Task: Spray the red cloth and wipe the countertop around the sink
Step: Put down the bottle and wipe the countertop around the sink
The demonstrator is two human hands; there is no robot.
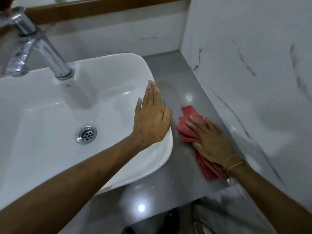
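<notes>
The red cloth (186,123) lies bunched on the grey countertop (170,71) to the right of the white sink (50,115). My right hand (211,139) presses flat on the cloth, fingers spread, covering its middle; part of the cloth sticks out behind my wrist. My left hand (151,119) rests with fingers straight and together on the sink's right rim, holding nothing. No spray bottle is in view.
A chrome tap (42,46) stands over the basin at the upper left, and a metal drain (87,134) sits in the bowl. A white marble wall (253,73) borders the countertop on the right and back. The counter's front edge runs below the sink.
</notes>
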